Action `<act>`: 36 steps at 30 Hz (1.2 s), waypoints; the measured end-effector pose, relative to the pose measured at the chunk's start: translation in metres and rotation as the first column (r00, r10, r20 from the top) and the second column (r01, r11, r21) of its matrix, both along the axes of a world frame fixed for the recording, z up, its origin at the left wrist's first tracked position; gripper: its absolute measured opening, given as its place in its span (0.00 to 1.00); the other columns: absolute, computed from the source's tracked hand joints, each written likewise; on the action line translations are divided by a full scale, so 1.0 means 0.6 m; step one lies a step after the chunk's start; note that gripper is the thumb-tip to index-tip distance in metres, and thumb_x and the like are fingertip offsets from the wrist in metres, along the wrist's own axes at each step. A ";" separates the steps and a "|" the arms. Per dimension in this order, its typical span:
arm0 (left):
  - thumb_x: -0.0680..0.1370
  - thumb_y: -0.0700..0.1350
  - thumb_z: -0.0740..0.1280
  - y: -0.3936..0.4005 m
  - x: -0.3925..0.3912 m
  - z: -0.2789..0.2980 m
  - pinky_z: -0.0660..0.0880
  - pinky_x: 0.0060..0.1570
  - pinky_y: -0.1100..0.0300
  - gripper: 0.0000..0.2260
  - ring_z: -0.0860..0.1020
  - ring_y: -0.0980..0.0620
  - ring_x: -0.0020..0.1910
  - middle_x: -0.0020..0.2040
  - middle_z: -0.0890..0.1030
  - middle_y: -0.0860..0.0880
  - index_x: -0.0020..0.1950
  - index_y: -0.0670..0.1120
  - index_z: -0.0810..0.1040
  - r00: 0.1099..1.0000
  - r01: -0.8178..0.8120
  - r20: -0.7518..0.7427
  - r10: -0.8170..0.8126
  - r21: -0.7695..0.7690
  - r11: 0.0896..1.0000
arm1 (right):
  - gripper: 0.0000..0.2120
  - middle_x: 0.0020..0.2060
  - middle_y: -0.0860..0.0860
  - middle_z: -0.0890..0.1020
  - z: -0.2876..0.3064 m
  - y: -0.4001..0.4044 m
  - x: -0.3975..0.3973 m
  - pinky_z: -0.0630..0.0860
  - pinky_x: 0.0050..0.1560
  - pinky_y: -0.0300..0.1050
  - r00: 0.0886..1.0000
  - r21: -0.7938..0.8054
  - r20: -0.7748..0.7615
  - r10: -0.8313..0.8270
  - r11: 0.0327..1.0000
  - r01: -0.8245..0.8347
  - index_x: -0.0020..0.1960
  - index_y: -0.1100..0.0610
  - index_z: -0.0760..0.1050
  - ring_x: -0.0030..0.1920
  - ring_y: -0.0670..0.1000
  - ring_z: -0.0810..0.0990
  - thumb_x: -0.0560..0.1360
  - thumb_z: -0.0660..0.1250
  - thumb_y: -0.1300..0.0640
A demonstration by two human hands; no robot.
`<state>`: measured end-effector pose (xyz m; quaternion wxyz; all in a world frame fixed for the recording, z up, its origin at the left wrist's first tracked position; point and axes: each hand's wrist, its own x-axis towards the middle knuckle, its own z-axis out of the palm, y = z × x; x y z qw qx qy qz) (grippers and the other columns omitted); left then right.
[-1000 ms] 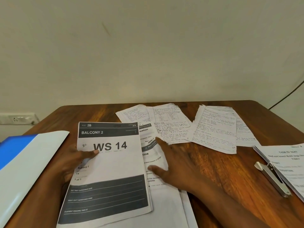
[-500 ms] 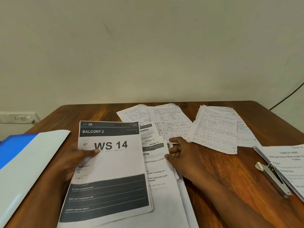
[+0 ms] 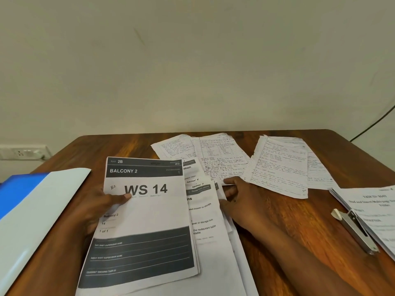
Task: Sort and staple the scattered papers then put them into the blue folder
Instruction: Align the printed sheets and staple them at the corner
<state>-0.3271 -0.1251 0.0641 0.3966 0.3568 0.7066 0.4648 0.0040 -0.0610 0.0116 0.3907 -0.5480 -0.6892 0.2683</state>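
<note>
Sorting stage, as I read it from my remote seat; nothing stapled yet, by my judgement.

Item: left hand (image 3: 94,210), thumb pinching the printed sheet (image 3: 145,221) headed "WS 14", held over the near middle of the desk (image 3: 299,221).

Item: right hand (image 3: 241,201), fingers curled on the right edge of the printed stack (image 3: 205,214) that lies partly under that sheet. Whether it grips or only touches those pages I cannot tell for sure; it looks like a light pinch.

Item: handwritten pages (image 3: 277,167), two loose groups fanned along the far edge, just beyond the right hand. Their long axes run roughly from the near edge to the far one. The right hand is plainly the nearer one for them.

Item: stapler (image 3: 354,230), near the right edge, touching another printed sheet (image 3: 372,210), well apart from both hands.

Item: blue folder (image 3: 21,201), at the left edge, beside the left hand.
</note>
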 end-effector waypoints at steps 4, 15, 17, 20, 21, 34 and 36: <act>0.78 0.35 0.74 0.004 0.001 -0.002 0.76 0.41 0.51 0.08 0.82 0.39 0.41 0.48 0.84 0.41 0.52 0.44 0.78 1.000 -0.014 -0.024 0.013 -0.014 1.000 | 0.23 0.38 0.44 0.82 -0.012 0.001 -0.004 0.79 0.43 0.41 1.000 0.056 0.030 0.002 0.998 -0.003 0.62 0.51 0.78 0.39 0.43 0.80 0.69 0.80 0.58; 0.78 0.32 0.72 -0.006 0.004 0.001 0.77 0.21 0.61 0.08 0.84 0.52 0.26 0.34 0.86 0.48 0.52 0.43 0.79 1.000 0.012 -0.019 -0.011 0.026 1.000 | 0.17 0.39 0.43 0.82 0.019 0.033 0.072 0.73 0.43 0.39 0.973 0.009 0.101 -0.208 0.978 0.208 0.60 0.49 0.79 0.43 0.44 0.81 0.74 0.77 0.59; 0.76 0.32 0.73 -0.007 -0.001 0.003 0.82 0.26 0.57 0.12 0.86 0.49 0.31 0.35 0.87 0.50 0.59 0.40 0.80 0.999 0.053 0.001 -0.053 0.009 0.999 | 0.16 0.41 0.42 0.82 0.024 0.031 0.077 0.80 0.50 0.45 0.970 0.072 0.095 -0.223 0.973 0.217 0.60 0.50 0.79 0.43 0.43 0.81 0.75 0.76 0.61; 0.75 0.33 0.74 -0.012 0.006 0.009 0.81 0.27 0.60 0.09 0.85 0.52 0.28 0.29 0.85 0.53 0.52 0.41 0.79 0.998 0.052 -0.020 -0.051 0.014 0.999 | 0.15 0.42 0.42 0.84 0.029 0.023 0.070 0.81 0.49 0.44 0.973 0.207 0.036 -0.230 0.954 0.218 0.60 0.50 0.80 0.41 0.43 0.82 0.76 0.76 0.61; 0.76 0.33 0.73 -0.012 0.006 0.008 0.79 0.25 0.62 0.07 0.83 0.55 0.26 0.27 0.83 0.56 0.50 0.42 0.78 0.999 0.039 -0.022 -0.039 0.024 0.999 | 0.16 0.43 0.43 0.85 0.031 0.020 0.065 0.80 0.49 0.43 0.975 0.250 0.025 -0.223 0.945 0.210 0.61 0.49 0.80 0.40 0.43 0.83 0.77 0.75 0.61; 0.73 0.38 0.75 -0.009 0.007 0.006 0.84 0.39 0.50 0.12 0.85 0.49 0.30 0.41 0.87 0.42 0.55 0.41 0.78 0.999 0.042 -0.018 -0.042 0.021 0.999 | 0.09 0.47 0.50 0.86 0.015 0.037 0.076 0.84 0.51 0.55 0.957 0.328 -0.038 -0.288 0.901 0.284 0.52 0.55 0.84 0.44 0.50 0.84 0.76 0.73 0.67; 0.76 0.35 0.74 -0.006 0.009 0.001 0.83 0.39 0.48 0.07 0.84 0.50 0.27 0.45 0.85 0.38 0.50 0.42 0.78 0.999 0.039 -0.039 -0.038 0.011 0.999 | 0.09 0.50 0.52 0.87 0.014 0.041 0.082 0.84 0.54 0.57 0.947 0.339 -0.040 -0.319 0.887 0.314 0.54 0.56 0.84 0.46 0.52 0.84 0.76 0.74 0.66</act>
